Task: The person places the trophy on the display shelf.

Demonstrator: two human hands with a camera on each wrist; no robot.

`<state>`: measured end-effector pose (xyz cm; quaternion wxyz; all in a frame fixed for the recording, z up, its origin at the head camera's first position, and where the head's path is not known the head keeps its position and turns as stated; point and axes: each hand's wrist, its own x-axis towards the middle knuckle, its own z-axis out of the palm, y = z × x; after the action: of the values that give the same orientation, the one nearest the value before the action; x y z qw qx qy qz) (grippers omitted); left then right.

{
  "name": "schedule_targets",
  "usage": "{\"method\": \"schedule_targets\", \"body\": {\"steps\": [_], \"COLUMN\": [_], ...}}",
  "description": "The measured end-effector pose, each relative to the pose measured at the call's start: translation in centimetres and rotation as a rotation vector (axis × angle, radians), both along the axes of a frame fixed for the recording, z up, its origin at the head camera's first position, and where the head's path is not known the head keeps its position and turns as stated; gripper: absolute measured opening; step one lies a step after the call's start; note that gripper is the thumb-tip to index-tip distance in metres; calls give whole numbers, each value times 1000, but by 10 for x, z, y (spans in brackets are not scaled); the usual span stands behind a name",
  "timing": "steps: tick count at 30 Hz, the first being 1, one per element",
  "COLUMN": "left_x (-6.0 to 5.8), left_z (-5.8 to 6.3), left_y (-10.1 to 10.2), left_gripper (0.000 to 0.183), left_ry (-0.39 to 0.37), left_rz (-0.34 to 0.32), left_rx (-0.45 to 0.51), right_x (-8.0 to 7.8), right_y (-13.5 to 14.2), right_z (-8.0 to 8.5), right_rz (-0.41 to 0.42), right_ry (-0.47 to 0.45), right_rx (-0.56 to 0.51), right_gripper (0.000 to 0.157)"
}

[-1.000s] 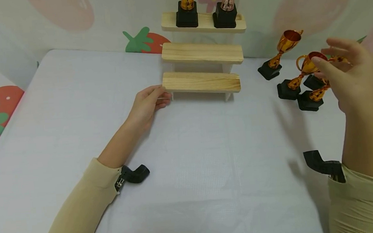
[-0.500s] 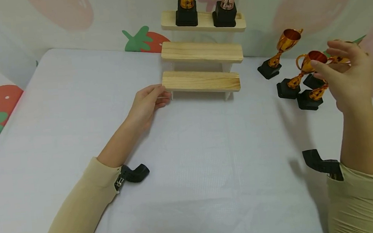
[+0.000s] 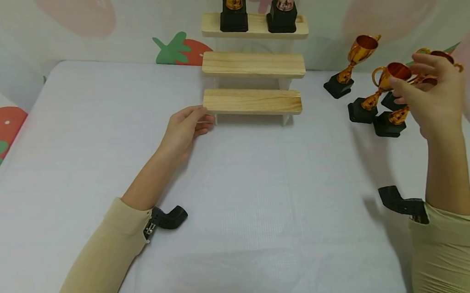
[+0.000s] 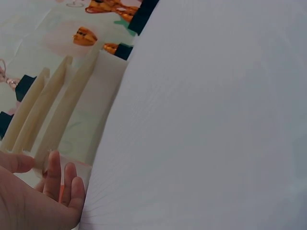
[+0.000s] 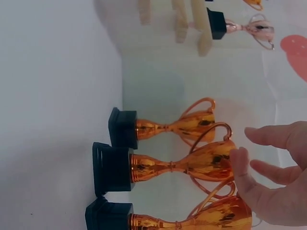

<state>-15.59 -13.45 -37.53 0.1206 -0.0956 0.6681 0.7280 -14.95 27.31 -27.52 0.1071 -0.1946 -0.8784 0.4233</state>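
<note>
The right hand (image 3: 436,96) has shifted slightly left in the frame since the earliest head picture, so the red-lined, orange-gold metallic cup of a rear trophy (image 3: 444,54), hidden then, now shows beyond its fingers. The left hand (image 3: 185,127) has stayed put, pinching the left end of the lowest board of a three-tier, pale wooden display stand (image 3: 253,64) at upper middle.

At upper right, a two-handled, orange-gold metallic trophy on a black block base (image 3: 386,81) lies just left of the right fingertips; the thumb overlaps its rim in the head view, though whether they touch cannot be told. The thumb and fingers are well parted, with nothing visibly gripped between them. The trophy's long axis rises upright from the white-covered table (image 3: 238,187); in the right wrist view, trophies read sideways, bases at left, mouths toward the fingers at right. The right hand is much the nearer; the left is well apart, beyond the stand's far end.
</note>
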Motion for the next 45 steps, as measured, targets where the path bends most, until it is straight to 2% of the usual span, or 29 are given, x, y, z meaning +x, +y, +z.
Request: {"method": "schedule_targets", "body": {"steps": [11, 16, 21, 29, 36, 41, 45], "left_x": [1, 1, 1, 1, 1, 0, 0], "left_z": [0, 0, 0, 0, 0, 0, 1], "left_y": [0, 0, 1, 0, 0, 1, 1], "left_gripper": [41, 40, 40, 40, 38, 38, 40], "left_ry": [6, 6, 3, 8, 9, 4, 2], "left_rz": [-6, -5, -3, -3, 6, 8, 8], "left_rx": [0, 1, 0, 3, 12, 8, 7], "right_x": [-6, -10, -14, -15, -16, -14, -12], "right_y": [3, 5, 6, 6, 6, 5, 2], "right_z": [-5, -8, -11, -13, -13, -12, -11], "right_rz": [-34, 17, 44, 33, 52, 64, 91], "right_ry": [-8, 2, -42, -115, -91, -80, -25], "right_rx": [36, -14, -32, 103, 76, 115, 52], "right_gripper": [62, 65, 72, 73, 72, 70, 69]}}
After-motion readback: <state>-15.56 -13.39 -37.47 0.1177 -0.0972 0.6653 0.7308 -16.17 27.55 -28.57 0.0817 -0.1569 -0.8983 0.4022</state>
